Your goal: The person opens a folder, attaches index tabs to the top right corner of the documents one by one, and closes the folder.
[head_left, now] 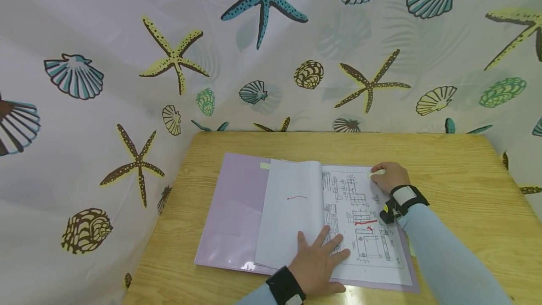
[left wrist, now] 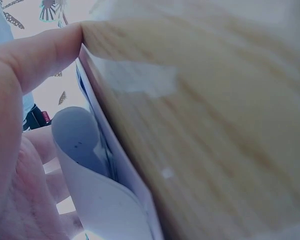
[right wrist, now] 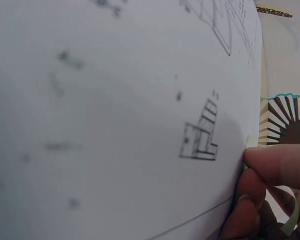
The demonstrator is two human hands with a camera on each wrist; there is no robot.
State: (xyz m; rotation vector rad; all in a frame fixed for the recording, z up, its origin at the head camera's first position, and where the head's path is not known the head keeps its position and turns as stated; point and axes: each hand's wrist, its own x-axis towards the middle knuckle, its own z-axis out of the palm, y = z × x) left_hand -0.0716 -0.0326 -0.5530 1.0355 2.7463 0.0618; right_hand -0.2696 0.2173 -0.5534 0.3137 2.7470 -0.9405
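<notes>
A purple folder (head_left: 234,211) lies open on the counter (head_left: 461,178), a white page (head_left: 292,215) on its left side; the left hand (head_left: 316,265), fingers spread apart, rests at the near middle; rightward lies a drawing sheet (head_left: 381,260), the right hand's (head_left: 391,178) grip pinching a pale tab (head_left: 377,172) at its far right.

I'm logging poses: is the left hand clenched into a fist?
No, the left hand rests partly on the technical drawing, its fingers spread.
</notes>
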